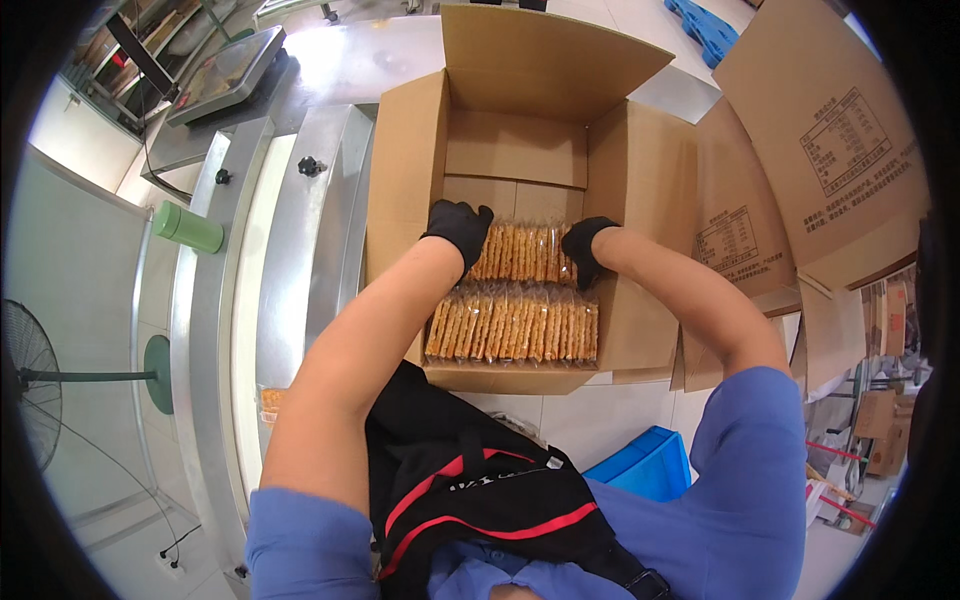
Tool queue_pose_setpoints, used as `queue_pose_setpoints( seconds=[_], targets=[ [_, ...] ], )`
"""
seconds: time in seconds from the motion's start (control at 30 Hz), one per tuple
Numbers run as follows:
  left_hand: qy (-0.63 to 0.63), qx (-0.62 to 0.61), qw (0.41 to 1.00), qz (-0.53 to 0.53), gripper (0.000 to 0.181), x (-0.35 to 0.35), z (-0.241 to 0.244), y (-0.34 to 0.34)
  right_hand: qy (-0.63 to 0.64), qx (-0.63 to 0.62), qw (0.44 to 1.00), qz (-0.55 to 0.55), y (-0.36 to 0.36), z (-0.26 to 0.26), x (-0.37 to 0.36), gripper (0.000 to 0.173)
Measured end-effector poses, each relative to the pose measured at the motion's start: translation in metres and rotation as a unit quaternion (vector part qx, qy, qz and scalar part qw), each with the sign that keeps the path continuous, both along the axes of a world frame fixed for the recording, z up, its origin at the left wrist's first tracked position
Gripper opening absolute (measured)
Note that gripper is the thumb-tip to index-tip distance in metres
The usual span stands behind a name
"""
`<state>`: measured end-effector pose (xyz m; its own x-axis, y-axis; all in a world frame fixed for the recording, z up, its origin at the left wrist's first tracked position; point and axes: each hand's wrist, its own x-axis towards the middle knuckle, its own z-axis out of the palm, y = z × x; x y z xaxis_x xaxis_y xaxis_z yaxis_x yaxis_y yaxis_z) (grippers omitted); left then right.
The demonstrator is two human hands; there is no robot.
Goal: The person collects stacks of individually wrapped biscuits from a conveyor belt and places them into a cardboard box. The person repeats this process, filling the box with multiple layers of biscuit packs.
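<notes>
An open cardboard carton (517,150) stands before me with its flaps spread. Along its near wall runs a row of clear-wrapped golden-brown crackers or biscuits (514,326), standing on edge. Behind it is a second, shorter row of the same wrapped packs (525,251). My left hand (461,229), in a black glove, grips the left end of this second row. At the row's right end is my right hand (589,247), gloved alike, pressing from the other side. Its fingertips are partly hidden. Carton floor shows beyond the second row.
Left of the carton runs a metal conveyor (330,202) with a pale belt; a wrapped pack (271,403) lies on it. A green bottle (187,226) rests by its rail. Printed flattened cartons (832,150) lean at right. A blue crate (645,465) sits below. A fan (30,382) stands left.
</notes>
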<state>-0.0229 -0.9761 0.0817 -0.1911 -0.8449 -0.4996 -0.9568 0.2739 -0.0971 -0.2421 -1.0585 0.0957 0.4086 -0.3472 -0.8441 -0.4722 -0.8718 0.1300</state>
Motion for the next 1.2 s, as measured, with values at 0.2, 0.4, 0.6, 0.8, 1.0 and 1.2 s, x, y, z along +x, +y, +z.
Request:
queue_pose_setpoints(
  seconds=[0.2,0.4,0.6,0.8,1.0,1.2],
  targets=[
    [0.040,-0.102,0.994,-0.015,0.101,0.006,-0.027,0.021,-0.083,-0.022,0.996,0.034,0.021,-0.028,-0.014,0.039],
    [0.111,-0.174,0.978,0.010,0.067,0.010,-0.039,0.024,-0.127,-0.044,0.989,0.058,0.035,-0.048,-0.028,0.023],
    [-0.035,-0.048,0.993,-0.100,0.023,0.003,0.015,0.009,-0.007,-0.060,0.992,0.114,0.017,-0.032,-0.014,0.024],
    [-0.019,0.050,0.993,-0.102,0.019,0.003,-0.002,0.015,-0.087,-0.073,0.987,0.114,0.024,-0.039,-0.026,0.022],
    [0.063,0.034,0.988,-0.136,0.012,0.014,-0.017,0.018,-0.085,-0.019,0.989,0.119,0.008,-0.055,-0.025,0.020],
    [0.007,0.027,0.989,-0.143,0.012,0.004,-0.032,0.035,-0.103,-0.073,0.984,0.127,0.032,-0.046,-0.024,0.018]
  ],
)
